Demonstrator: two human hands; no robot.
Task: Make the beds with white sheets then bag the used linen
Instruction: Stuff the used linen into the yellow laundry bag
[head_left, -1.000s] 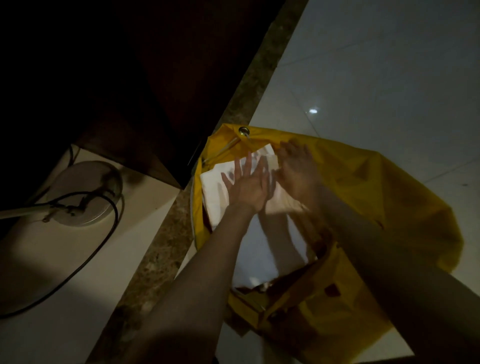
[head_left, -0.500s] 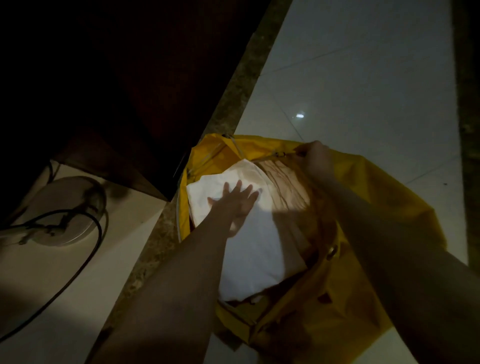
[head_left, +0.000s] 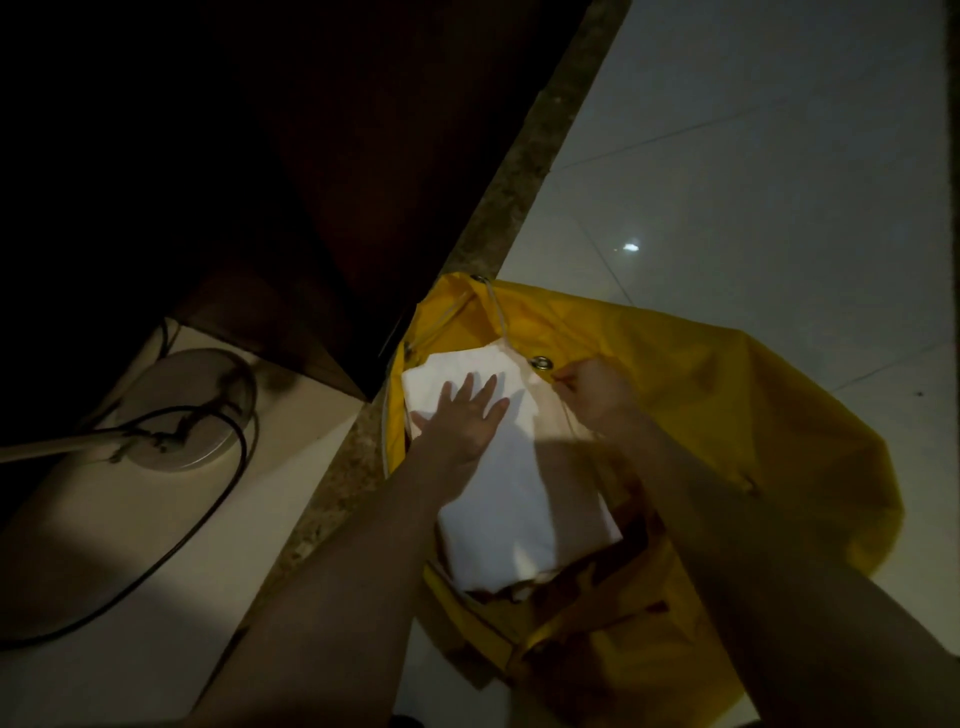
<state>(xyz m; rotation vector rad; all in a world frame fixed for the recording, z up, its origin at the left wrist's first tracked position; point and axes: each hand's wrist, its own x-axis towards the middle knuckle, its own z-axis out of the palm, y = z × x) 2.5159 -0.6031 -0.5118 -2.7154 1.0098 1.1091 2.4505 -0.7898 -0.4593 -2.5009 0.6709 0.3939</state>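
Left hand (head_left: 464, 415): flat on the folded white linen (head_left: 506, 483), palm down, fingers straight and spread apart, tips aimed at the far end of the stack.
Right hand (head_left: 597, 387): fingers curled together, pinching the rim of the yellow laundry bag (head_left: 727, 426) just beside a metal eyelet (head_left: 542, 362); rim held raised.
White linen: inside the open mouth of the bag, lying under the left palm and running back past the wrist toward the person; its far corner lies just beyond the left fingertips.
Bag: slumped on pale floor tiles (head_left: 753, 182), mouth open between the two hands; yellow fabric spreads out to the right of the right-hand fingers. A thin drawstring cord (head_left: 496, 317) runs down from the far rim, beyond the left fingertips.
Left of the left fingers: a speckled stone strip (head_left: 519, 197) touching the bag's side, then dark wooden furniture (head_left: 311, 182).
Farther left: a round white lamp base (head_left: 192, 410) with a black cable (head_left: 218, 499) looping over a light surface, well apart from both hands.
Light: dim; finer folds of the linen cannot be made out.
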